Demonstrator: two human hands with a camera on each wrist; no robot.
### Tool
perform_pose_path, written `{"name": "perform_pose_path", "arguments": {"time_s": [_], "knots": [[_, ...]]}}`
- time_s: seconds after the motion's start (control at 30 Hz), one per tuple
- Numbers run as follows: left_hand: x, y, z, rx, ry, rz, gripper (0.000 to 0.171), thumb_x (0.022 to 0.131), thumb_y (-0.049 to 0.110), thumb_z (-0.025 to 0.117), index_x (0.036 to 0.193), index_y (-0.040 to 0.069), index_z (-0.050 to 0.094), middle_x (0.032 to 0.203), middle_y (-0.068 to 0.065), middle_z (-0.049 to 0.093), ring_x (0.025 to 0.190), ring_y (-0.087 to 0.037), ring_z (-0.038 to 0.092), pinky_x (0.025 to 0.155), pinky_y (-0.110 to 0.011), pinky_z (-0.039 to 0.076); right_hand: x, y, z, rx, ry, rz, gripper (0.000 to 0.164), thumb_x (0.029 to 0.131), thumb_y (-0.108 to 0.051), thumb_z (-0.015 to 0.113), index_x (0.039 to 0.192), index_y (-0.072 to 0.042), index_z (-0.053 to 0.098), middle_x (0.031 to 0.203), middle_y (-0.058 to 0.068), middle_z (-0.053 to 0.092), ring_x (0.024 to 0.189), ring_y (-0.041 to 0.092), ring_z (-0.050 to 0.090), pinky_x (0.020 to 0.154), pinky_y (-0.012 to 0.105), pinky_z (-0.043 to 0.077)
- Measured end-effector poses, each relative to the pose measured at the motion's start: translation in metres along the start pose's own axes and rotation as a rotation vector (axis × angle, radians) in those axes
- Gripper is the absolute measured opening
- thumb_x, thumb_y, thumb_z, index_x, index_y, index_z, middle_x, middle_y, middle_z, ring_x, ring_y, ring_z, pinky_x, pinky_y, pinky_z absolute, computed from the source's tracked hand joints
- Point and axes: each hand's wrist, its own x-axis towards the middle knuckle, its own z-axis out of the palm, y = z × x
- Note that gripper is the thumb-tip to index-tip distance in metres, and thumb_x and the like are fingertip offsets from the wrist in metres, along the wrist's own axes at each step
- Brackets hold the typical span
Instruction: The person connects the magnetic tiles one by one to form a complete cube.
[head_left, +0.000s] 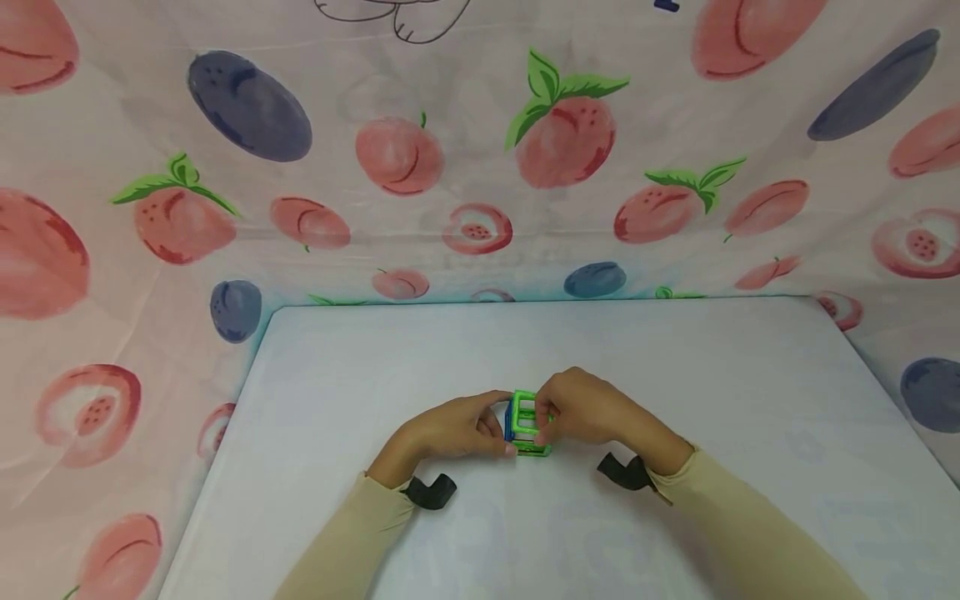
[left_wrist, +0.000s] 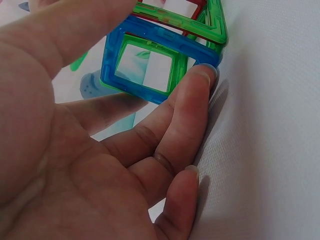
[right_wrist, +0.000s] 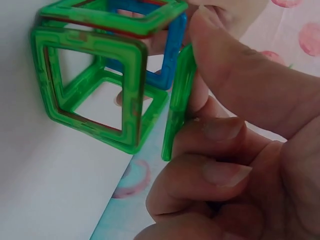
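A small cube of see-through magnetic tiles (right_wrist: 132,90), mostly green with one blue side, stands on the white table. My left hand (head_left: 457,427) holds it from the left, with thumb and fingers at its edges. In the left wrist view, fingertips reach the blue tile (left_wrist: 165,37), and a red-edged tile (left_wrist: 195,11) shows behind a green one. My right hand (head_left: 588,406) pinches a separate green square tile (right_wrist: 179,100) between thumb and fingers. That tile stands nearly upright, close beside the cube with a narrow gap in the right wrist view.
The white table (head_left: 360,358) spreads around both hands. Behind and beside it hangs a cloth (head_left: 465,158) printed with peaches and blue fruit. A black strap piece (head_left: 431,492) sticks out at the left wrist, and a similar black piece (head_left: 624,472) at the right.
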Motion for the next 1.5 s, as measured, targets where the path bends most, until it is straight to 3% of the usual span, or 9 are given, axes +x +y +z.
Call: {"name": "perform_pose_path", "arguments": {"time_s": [0.77,0.97,1.1,1.23,1.37,1.5], "knots": [[0.001,0.0,0.0,-0.001,-0.002,-0.015,0.083,0.087,0.041,0.081,0.156,0.018,0.04,0.099,0.007,0.07,0.091,-0.009,0.067,0.091,-0.033,0.05,0.006,-0.001,0.004,-0.03,-0.036,0.074,0.023,0.08,-0.022,0.089,0.07,-0.02,0.068,0.064,-0.004,0.052,0.068,0.013,0.049,0.058,0.029,0.036],[0.001,0.001,-0.001,0.043,0.022,-0.005,0.071,0.093,0.048,0.073,0.153,0.023,0.045,0.097,0.008,0.069,0.09,-0.009,0.064,0.089,-0.033,0.049,0.005,0.001,0.005,-0.01,-0.019,0.064,0.022,0.08,-0.023,0.088,0.071,-0.02,0.068,0.063,-0.004,0.051,0.066,0.013,0.048,0.058,0.029,0.035],[0.002,0.002,-0.001,0.078,0.037,-0.008,0.065,0.097,0.052,0.066,0.152,0.025,0.046,0.097,0.009,0.067,0.09,-0.009,0.063,0.089,-0.034,0.049,0.003,0.01,0.006,0.069,0.017,0.006,0.018,0.081,-0.024,0.087,0.077,-0.02,0.071,0.064,-0.005,0.049,0.063,0.011,0.046,0.057,0.026,0.036],[0.003,0.003,-0.001,0.038,0.029,-0.031,0.059,0.101,0.052,0.059,0.15,0.023,0.046,0.097,0.007,0.07,0.092,-0.01,0.064,0.094,-0.038,0.048,-0.002,0.023,0.007,0.178,0.117,-0.006,0.017,0.087,-0.03,0.081,0.087,-0.018,0.07,0.067,-0.003,0.049,0.062,0.012,0.045,0.057,0.027,0.037],[0.004,0.002,-0.001,-0.06,0.048,-0.054,0.04,0.105,0.047,0.054,0.132,0.017,0.054,0.092,0.002,0.07,0.089,-0.014,0.062,0.092,-0.038,0.046,-0.006,0.033,0.012,0.322,0.218,0.125,0.029,0.099,-0.041,0.067,0.099,-0.012,0.063,0.073,0.001,0.052,0.067,0.016,0.047,0.059,0.03,0.038],[0.005,0.004,-0.001,-0.174,0.085,-0.078,0.034,0.106,0.042,0.053,0.107,0.009,0.06,0.084,-0.002,0.063,0.08,-0.017,0.054,0.077,-0.032,0.041,-0.009,0.039,0.023,0.552,0.18,0.299,0.044,0.104,-0.049,0.054,0.107,-0.006,0.055,0.073,0.002,0.05,0.062,0.016,0.043,0.056,0.03,0.035]]}}
